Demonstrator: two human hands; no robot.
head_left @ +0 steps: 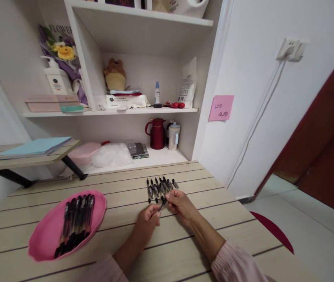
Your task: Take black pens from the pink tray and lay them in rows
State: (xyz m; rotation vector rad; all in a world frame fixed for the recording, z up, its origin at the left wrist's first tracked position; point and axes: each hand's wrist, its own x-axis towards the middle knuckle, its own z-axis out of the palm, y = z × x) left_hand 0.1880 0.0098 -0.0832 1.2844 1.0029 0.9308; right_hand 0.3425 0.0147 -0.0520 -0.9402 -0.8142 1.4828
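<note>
A thin dark pen (162, 204) is held slanted over the table between my two hands. My left hand (147, 219) is closed round its lower end, thumb and fingers pinched together. At the upper end are the pinched fingertips of my right hand (181, 203); what exactly they grip there is small and partly hidden. Just beyond my hands, several black pen caps and small pen parts (155, 190) lie in rows on the table. To the left, a pink scalloped plate (42, 239) holds several dark pens with black caps (78, 219), lying side by side.
The slatted wooden table (120, 250) meets a white shelf unit (131, 111) at the back. On its low shelf stand a red jug (157, 134) and a pale cup (173, 136), beside a white plastic bag (112, 154). A small raised shelf (52, 154) carries blue paper (36, 145) at left.
</note>
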